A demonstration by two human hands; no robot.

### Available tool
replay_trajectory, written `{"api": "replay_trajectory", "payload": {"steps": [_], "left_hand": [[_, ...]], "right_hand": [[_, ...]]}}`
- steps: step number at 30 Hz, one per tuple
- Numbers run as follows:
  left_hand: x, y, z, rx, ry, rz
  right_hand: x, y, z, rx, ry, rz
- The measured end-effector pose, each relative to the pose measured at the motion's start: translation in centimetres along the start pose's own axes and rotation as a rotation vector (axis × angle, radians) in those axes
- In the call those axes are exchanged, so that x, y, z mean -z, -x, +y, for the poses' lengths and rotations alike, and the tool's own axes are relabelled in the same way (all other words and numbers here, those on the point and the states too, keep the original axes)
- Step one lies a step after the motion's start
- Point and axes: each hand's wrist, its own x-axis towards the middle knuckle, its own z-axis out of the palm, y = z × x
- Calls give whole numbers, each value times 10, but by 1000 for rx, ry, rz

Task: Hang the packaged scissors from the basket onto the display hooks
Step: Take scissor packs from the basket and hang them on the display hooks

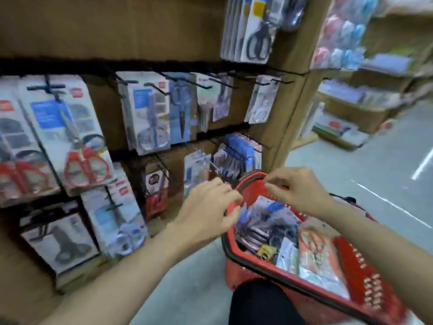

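Brown display wall (105, 31) fills the space ahead of and to the left of both hands. It is crossed by black rails carrying display hooks (159, 87), and most hooks bear hung scissor packs (77, 132). Grey floor (375, 165) runs off to the right of the right hand, toward stocked shelves (351, 109). Red basket (365, 285) sits directly below both hands. Packaged scissors (269, 221) lie heaped inside it beneath the fingertips: overlapping clear-fronted cards in blue, white and orange. Left hand (208, 214) hovers at the basket's far rim with fingers curled; blur prevents confirming a grasp. Right hand (300, 193) hangs above the same rim with fingertips bunched; whether it holds anything cannot be determined.
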Motion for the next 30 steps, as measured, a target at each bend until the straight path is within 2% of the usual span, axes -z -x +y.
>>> {"api": "replay_trajectory", "payload": {"steps": [5,9,12,15,21,25,30], "left_hand": [[-124,14,19,157,50,-382],[-158,25,12,271,51,-450],[-160,25,8,255,13,-481],[-160,25,10,297,-16,-499],[-159,23,13,339,-33,-553],[-157,20,14,349,-24,-565],[-156,19,15,358,-27,-584]], "right_hand": [[-35,55,111,-203,79,-307],[-85,82,187,-352,133,-465],[-122,87,222,-444,158,-460],[-152,82,235,-527,40,-395],[-188,75,253,-480,14,-283],[-187,78,260,-469,144,-316],[-175,77,264,-424,80,-329]]}}
